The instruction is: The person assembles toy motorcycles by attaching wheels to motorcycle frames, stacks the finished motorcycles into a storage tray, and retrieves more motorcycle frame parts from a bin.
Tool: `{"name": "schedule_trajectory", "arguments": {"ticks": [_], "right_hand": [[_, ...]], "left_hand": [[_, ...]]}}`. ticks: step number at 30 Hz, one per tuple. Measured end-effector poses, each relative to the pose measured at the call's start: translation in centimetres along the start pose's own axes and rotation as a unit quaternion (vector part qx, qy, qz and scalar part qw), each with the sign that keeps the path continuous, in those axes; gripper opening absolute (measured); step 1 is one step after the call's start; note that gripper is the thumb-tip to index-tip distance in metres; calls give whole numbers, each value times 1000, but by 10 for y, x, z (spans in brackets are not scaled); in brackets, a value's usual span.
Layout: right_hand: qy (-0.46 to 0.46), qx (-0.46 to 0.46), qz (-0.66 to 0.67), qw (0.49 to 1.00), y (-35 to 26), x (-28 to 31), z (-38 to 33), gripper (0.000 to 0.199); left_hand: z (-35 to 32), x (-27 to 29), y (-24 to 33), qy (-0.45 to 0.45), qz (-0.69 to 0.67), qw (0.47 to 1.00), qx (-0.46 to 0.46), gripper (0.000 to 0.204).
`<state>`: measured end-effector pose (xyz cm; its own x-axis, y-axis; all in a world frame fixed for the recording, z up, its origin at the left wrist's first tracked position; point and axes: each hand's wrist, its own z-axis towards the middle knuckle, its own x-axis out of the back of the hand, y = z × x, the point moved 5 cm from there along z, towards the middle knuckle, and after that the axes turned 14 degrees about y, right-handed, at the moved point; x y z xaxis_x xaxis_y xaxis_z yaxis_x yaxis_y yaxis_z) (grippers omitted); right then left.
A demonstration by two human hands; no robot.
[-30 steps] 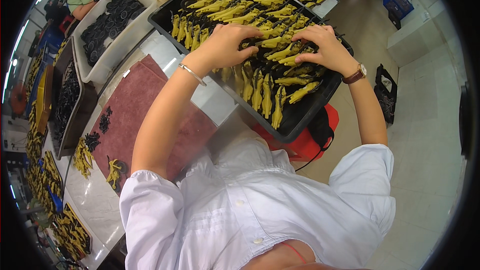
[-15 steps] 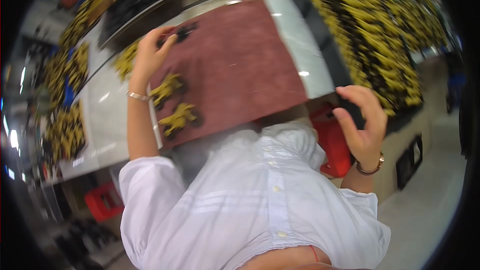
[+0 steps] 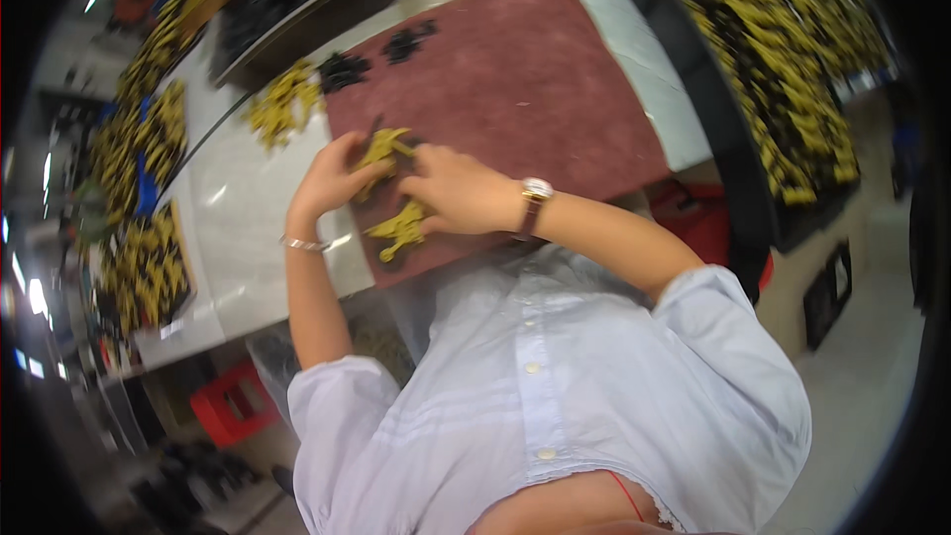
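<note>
My left hand [image 3: 327,178] is closed on a yellow-and-black moulded toy piece [image 3: 380,151], over the left part of a dark red mat [image 3: 525,79]. From the right, my right hand [image 3: 464,190] reaches the same piece; its fingers are bent and their tips meet it. What the right fingertips grip there is blurred and partly hidden. Close under the right hand, a second yellow toy piece [image 3: 401,226] with a dark round part lies on the mat near its front edge.
Small black parts [image 3: 344,71] lie in two heaps at the mat's far left, beside loose yellow parts [image 3: 285,104]. A bin of black parts [image 3: 297,30] stands behind. Rows of yellow-and-black pieces [image 3: 763,89] fill a black tray [image 3: 693,79] at right. Red stools [image 3: 233,401] stand below.
My left hand has come back from the black parts to the yellow piece. My right hand has swung in from the right, off the mat, to meet it.
</note>
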<state>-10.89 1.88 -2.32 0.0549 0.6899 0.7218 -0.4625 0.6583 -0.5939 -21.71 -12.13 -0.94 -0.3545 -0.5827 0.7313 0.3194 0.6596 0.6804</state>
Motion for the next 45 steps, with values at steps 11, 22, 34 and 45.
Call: {"name": "schedule_trajectory", "arguments": {"ticks": [11,22,34,45], "right_hand": [[155,30,90,983,-16,157,-86,31],[258,-177,-213,926,55,416,-324,36],[312,-340,-112,880,107,432,-385,34],[332,-309,-153,878,105,425,-397,22]], "left_hand": [[39,-35,148,-61,-159,974,-149,26],[45,-236,453,-102,-131,861,-481,44],[21,-336,498,-78,-109,849,-512,30],[6,-329,496,-94,85,853,-506,23]]}}
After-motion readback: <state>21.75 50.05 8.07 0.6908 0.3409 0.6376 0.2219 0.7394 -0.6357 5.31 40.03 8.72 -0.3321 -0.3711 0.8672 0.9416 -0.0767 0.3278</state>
